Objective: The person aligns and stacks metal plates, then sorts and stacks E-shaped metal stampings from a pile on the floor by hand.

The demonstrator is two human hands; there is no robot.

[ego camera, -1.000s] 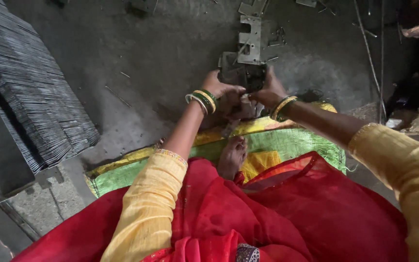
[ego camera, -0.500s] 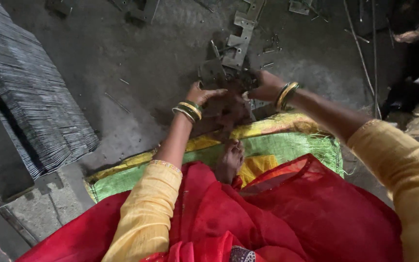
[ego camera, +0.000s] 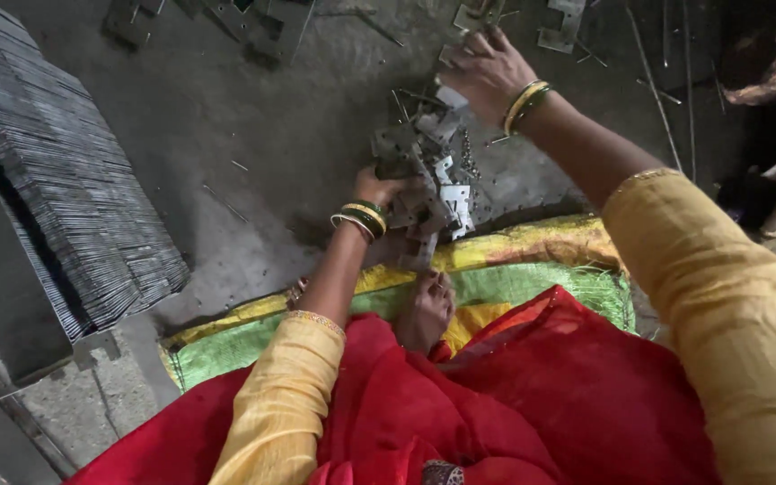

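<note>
my left hand (ego camera: 379, 190) grips a bunch of flat metal pieces (ego camera: 424, 180) above the floor (ego camera: 253, 135). my right hand (ego camera: 487, 67), fingers spread open, reaches for loose pieces (ego camera: 557, 38); next i think it must pinch one.

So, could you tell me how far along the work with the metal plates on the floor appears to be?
Looks done: a large neat stack of thin sheets lies at the left. In hand: the left hand grips a bundle of small metal plates, while the right hand reaches for loose plates further out. Left: more plates lie scattered on the floor, not yet gathered.
</note>
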